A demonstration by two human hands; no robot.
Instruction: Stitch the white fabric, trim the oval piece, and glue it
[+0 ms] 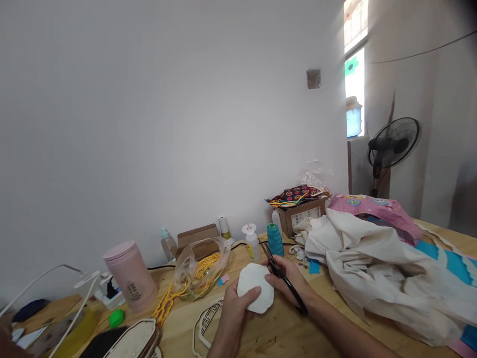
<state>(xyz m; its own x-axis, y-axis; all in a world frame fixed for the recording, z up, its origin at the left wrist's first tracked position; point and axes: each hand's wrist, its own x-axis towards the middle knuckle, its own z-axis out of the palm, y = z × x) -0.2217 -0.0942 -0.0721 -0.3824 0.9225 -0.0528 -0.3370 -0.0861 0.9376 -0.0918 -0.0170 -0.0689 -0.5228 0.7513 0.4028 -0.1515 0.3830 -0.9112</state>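
My left hand (231, 313) grips a white scalloped piece of fabric (254, 281), its thumb pressed flat on the front. At the fabric's right edge, my right hand (295, 282) touches it with the fingertips. A pair of black scissors (286, 282) rests in my right hand, blades pointing up and away, handles toward the wrist. Whether the blades are parted is hard to make out. Just beyond the hands stand a white squeeze bottle (252, 247) and a teal thread spool (275, 240). Below my left hand lies a cut-out wooden frame (204, 323).
Crumpled white cloth (367, 258) covers the table's right side, a cardboard box (303, 215) behind it. On the left are a pink tumbler (130, 278), a plastic bag of yellow cord (203, 268), a green cap (116, 318) and stacked wooden frames (136, 340). The wall closes off the back.
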